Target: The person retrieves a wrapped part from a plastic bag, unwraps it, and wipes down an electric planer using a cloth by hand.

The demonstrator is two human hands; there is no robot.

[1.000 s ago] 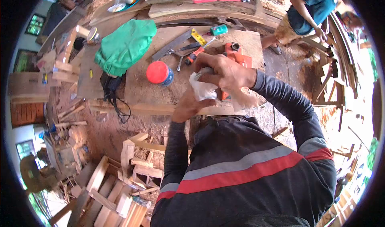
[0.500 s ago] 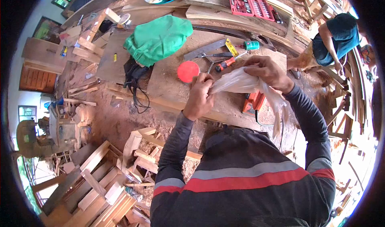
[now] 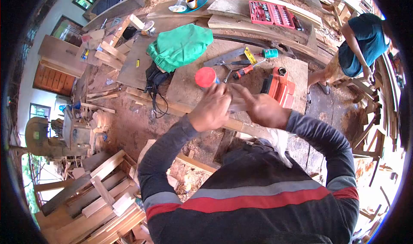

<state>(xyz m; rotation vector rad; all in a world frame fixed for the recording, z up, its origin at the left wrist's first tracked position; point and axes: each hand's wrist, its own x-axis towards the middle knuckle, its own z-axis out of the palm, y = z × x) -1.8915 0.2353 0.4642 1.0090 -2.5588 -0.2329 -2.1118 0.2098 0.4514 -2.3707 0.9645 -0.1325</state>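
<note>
My left hand (image 3: 212, 109) and my right hand (image 3: 267, 110) are close together above the near edge of the workbench (image 3: 187, 91). Both have fingers closed on a translucent whitish plastic bag (image 3: 280, 146), gathered between them, with its loose end hanging below my right hand. Motion blurs the fingers of my right hand. Just beyond my left hand stands a container with a red lid (image 3: 205, 77). A red-orange power tool (image 3: 289, 91) lies past my right hand. Farther back are a red-handled screwdriver (image 3: 244, 72), a square with a yellow stock (image 3: 249, 55) and a green cylinder (image 3: 270, 53).
A green cloth bundle (image 3: 180, 47) with black straps lies on the bench's left side. Behind are a red socket set case (image 3: 272, 15) and a teal tray (image 3: 201, 3) with cups. Another person (image 3: 363, 41) stands at right. Stacked timber (image 3: 107, 196) fills the lower left.
My hands have come closer together and lower, bunching the stretched plastic bag between them. More of the red-orange power tool now shows. The view has shifted slightly.
</note>
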